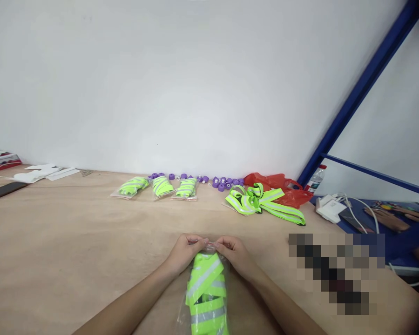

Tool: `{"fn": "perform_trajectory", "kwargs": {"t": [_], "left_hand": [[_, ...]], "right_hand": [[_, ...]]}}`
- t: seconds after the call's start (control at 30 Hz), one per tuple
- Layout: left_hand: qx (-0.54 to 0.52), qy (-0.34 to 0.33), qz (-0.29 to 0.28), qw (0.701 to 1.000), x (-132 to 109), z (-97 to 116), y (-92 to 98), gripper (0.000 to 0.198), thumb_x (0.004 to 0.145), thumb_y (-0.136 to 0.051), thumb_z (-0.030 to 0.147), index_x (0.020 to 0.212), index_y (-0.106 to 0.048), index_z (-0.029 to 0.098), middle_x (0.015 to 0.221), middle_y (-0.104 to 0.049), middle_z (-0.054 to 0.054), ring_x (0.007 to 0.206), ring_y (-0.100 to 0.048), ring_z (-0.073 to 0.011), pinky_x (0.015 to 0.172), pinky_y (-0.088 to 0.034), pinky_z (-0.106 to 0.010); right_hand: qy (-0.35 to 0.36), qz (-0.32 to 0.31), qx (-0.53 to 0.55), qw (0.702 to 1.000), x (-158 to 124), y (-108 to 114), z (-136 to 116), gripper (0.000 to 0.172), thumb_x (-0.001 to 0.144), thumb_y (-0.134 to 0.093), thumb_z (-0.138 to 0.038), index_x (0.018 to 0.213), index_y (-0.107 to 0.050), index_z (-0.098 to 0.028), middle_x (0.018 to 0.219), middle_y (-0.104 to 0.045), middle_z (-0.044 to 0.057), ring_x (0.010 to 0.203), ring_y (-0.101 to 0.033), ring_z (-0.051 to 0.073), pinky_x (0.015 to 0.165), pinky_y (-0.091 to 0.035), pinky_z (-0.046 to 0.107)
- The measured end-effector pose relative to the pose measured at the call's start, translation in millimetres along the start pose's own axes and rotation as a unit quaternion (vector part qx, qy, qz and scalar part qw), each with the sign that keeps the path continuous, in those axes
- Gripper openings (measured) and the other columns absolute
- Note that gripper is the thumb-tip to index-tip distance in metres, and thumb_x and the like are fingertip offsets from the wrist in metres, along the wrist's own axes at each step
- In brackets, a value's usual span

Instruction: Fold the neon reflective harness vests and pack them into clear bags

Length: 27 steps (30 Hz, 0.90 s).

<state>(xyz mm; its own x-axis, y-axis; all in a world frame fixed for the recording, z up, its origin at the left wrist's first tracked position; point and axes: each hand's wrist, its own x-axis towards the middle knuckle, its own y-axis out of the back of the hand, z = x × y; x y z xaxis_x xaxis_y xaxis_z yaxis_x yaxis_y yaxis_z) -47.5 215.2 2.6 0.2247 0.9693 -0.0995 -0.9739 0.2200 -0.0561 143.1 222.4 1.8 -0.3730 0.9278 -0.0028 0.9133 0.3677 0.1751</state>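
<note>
At six o'clock from the hands, a clear bag (206, 298) of lime straps (209, 272) is pinched at its top by left hand (187, 251) and right hand (236, 253); three filled bags (163, 187) are set at eleven, loose straps (273, 197) left at two.

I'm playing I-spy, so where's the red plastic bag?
In the head view, the red plastic bag lies on the right near the wall, partly behind the loose green strap and just right of the purple pieces.

Four bagged neon bundles (208, 291), one loose neon pile (254, 200), one red plastic bag (269, 180), one bottle (316, 177)
</note>
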Motion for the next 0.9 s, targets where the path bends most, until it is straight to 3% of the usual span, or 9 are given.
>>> {"fn": "perform_trajectory", "kwargs": {"t": [0.27,0.9], "left_hand": [[0.009,0.027,-0.024,0.999,0.4,1.7,0.8,0.041,0.061,-0.084,0.048,0.077,-0.078,0.01,0.074,-0.075,-0.008,0.066,-0.063,-0.0188,0.066,-0.045,-0.029],[0.058,0.039,-0.015,0.997,2.5,-4.0,2.1,0.039,0.061,-0.082,0.048,0.071,-0.075,0.011,0.066,-0.07,-0.005,0.061,-0.057,-0.0163,0.059,-0.041,-0.027]], "right_hand": [[-0.011,-0.019,0.01,1.0,-1.9,-1.0,-7.2,0.04,0.074,-0.071,-0.056,0.068,-0.063,-0.018,0.064,-0.052,-0.003,0.061,-0.043,0.012,0.059,-0.033,0.025],[-0.016,0.001,-0.005,1.0,-3.3,-5.8,-1.9,0.04,0.075,-0.072,-0.055,0.07,-0.063,-0.017,0.066,-0.057,-0.001,0.064,-0.049,0.014,0.059,-0.036,0.025]]}}
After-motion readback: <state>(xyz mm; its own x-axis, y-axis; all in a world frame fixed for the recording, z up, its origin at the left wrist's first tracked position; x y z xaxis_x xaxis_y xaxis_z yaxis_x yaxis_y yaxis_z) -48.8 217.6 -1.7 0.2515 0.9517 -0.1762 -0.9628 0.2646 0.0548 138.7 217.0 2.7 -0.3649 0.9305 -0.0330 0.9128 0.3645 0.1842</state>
